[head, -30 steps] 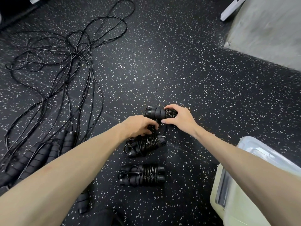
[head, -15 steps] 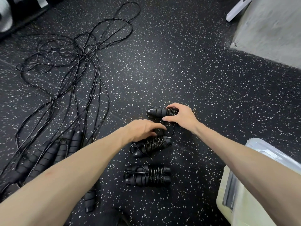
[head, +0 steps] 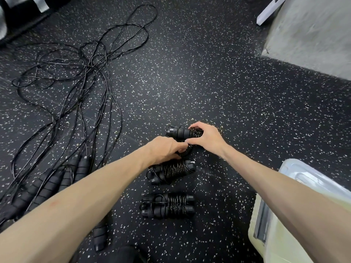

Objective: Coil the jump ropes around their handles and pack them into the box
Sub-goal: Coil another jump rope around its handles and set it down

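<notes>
Three black coiled jump ropes lie in a column on the speckled floor. My right hand (head: 206,136) grips the farthest coiled rope (head: 178,132) over its wound cord. My left hand (head: 167,148) pinches a loose loop of cord just below that bundle, fingertips meeting my right thumb. The middle coiled rope (head: 171,170) lies just under my left hand, and the nearest coiled rope (head: 168,205) sits closer to me. Uncoiled ropes (head: 79,86) sprawl tangled at the left, their foam handles (head: 57,181) grouped near my left forearm. The translucent box (head: 281,221) stands at the lower right.
A grey concrete block (head: 313,31) fills the far right corner, with a white strip (head: 269,10) leaning beside it. One loose black handle (head: 99,238) lies near my left elbow. A dark edge with pale fabric (head: 24,4) runs along the top left.
My left hand has slid up from the middle bundle to the far one and now pinches its loose cord. My right hand stays on that bundle.
</notes>
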